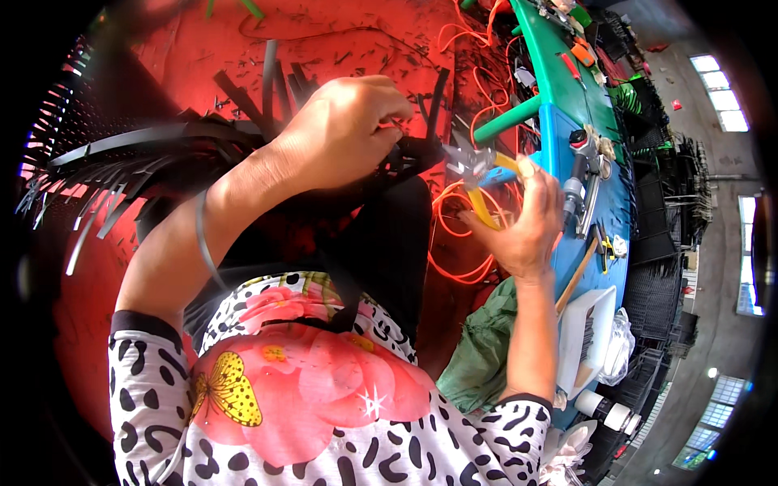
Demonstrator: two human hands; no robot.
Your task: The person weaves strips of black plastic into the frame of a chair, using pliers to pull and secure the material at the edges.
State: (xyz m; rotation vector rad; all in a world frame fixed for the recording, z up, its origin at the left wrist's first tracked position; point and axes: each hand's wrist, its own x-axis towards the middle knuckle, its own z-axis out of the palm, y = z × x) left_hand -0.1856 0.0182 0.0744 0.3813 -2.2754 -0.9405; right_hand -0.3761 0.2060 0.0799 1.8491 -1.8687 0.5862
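Observation:
My right hand is wrapped round a pair of yellow-handled cutting pliers. The handles stand apart, and the metal jaws point left, close to the end of a black woven piece. This piece lies across my lap, with many loose black plastic strips sticking out of it. Above it my left hand is closed, thumb and fingers curled at its right end; whatever they pinch is hidden. On the left, a fringe of black strips hangs from the same dark work.
Black offcuts litter the red floor covering. Orange hose coils beside my knee. On the right, a blue table bears a pneumatic tool and a white bin; a green table adjoins it. A green sack is below my right arm.

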